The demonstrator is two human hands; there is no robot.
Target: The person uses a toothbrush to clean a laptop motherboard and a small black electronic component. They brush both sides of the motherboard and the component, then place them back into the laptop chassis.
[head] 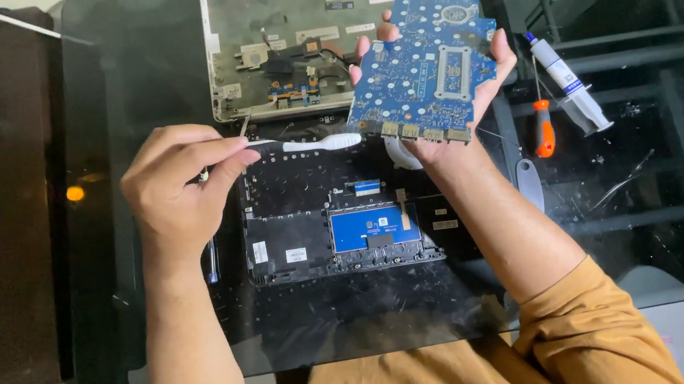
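Right hand, upper centre of frame: gripping a blue rectangular printed circuit board from behind, fingers curling round its left and right edges, palm hidden by the board. The board is being held tilted, raised above the desk, its row of metal connector ports along the lower edge pointing down-left.

Left hand, left of centre: pinching the handle of a white plastic toothbrush-like brush between thumb and bent forefinger, the other fingers folded in. The brush is lying nearly level, running rightward, its head reaching the board's lower left corner and appearing to touch it beside the ports; exact contact is hard to tell.

Below both hands, centre of frame: an opened black laptop base is lying flat on the dark glass desk, with a blue rectangular touchpad panel showing in its lower half. Above it, upper centre: a silver-grey laptop cover panel, inner side up, partly hidden by the board.

Right of the board: a small screwdriver with an orange handle is lying on the glass, just beside a clear plastic syringe with white paste, angled toward the lower right. Orange sleeves are showing along the bottom edge.
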